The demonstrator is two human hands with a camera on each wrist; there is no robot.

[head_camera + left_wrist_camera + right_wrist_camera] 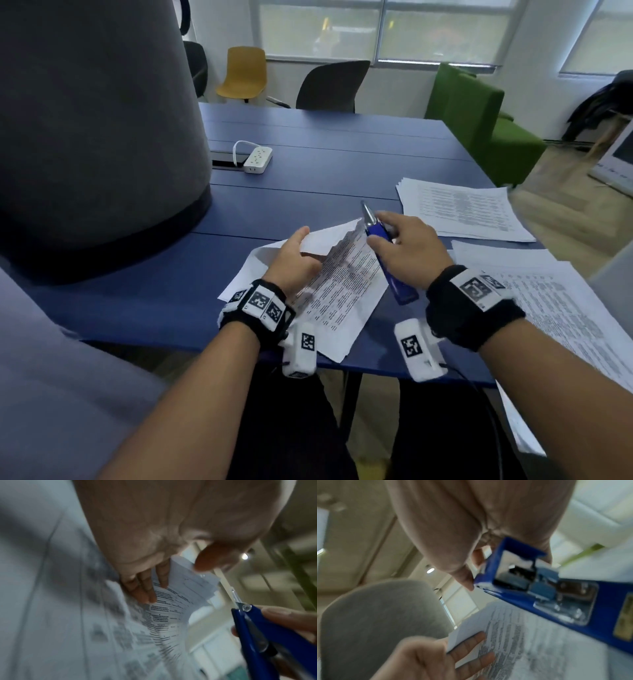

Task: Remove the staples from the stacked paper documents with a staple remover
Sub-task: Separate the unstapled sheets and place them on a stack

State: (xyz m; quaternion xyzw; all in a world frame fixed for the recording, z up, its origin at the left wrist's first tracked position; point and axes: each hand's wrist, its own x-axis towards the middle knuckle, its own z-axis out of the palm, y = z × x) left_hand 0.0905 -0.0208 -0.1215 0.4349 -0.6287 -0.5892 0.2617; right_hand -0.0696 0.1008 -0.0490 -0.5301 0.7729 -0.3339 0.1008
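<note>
A stapled paper document (342,287) lies at the front edge of the blue table (308,192), its top sheets folded back. My left hand (294,260) holds the lifted sheets, thumb on top and fingers (147,589) flat against the printed page (171,609). My right hand (411,253) grips a blue staple remover (390,267), whose metal tip (365,213) points away from me beside the document's top corner. In the left wrist view the tip (236,599) stands just right of the paper's edge. The right wrist view shows the remover's blue underside (556,591) above the page (522,642).
Two other paper stacks lie on the right, one farther back (462,212), one close to me (565,308). A big grey padded shape (102,137) fills the left. A white power strip (258,159) sits mid-table. Chairs and a green sofa (479,120) stand beyond.
</note>
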